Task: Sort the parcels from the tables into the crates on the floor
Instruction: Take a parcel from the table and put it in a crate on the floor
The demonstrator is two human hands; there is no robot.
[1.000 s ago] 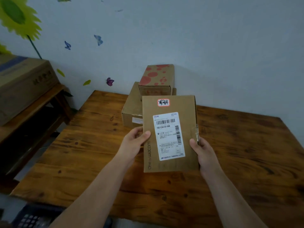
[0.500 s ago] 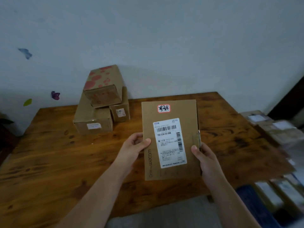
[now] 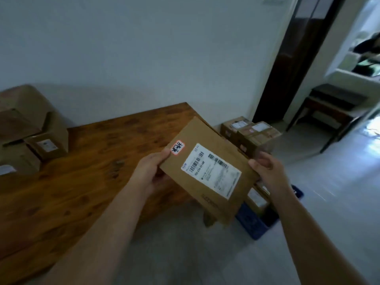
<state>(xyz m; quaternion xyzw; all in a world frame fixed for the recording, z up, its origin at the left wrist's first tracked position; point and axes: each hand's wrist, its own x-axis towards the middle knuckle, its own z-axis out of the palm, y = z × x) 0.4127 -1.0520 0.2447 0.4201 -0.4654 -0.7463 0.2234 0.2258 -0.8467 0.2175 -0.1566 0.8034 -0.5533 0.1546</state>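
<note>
Flat parcel [image 3: 209, 171] held between left hand [image 3: 151, 173] and right hand [image 3: 267, 171] (tilted)

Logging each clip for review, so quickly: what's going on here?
A person holds a flat cardboard parcel in both hands: the left hand grips the end with the red-edged sticker, the right hand the opposite edge. The parcel is tilted in the air beside the wooden table, with a blue crate on the floor just past it that already holds parcels. More boxes sit on the table at the left.
</note>
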